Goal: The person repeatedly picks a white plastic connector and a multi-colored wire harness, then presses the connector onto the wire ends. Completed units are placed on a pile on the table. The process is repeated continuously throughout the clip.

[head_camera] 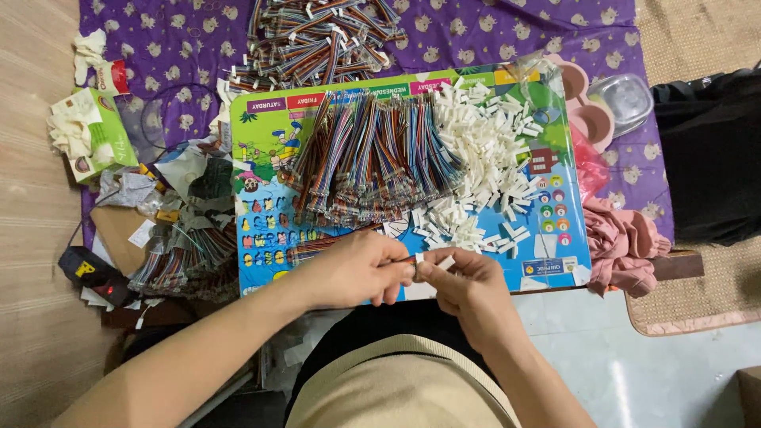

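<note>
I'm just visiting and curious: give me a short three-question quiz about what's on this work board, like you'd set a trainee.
1. True or false: the pile of white plastic pieces lies to the right of the bundle of coloured wires on the board.
2. Multiple choice: what lies at the right edge of the board? A) a pink cloth B) a yellow bucket C) a stack of books
3. Fill in: the left hand and right hand meet at a small ____ piece.

Key
1. True.
2. A, the pink cloth.
3. White; wires run from the left hand toward it.
</note>
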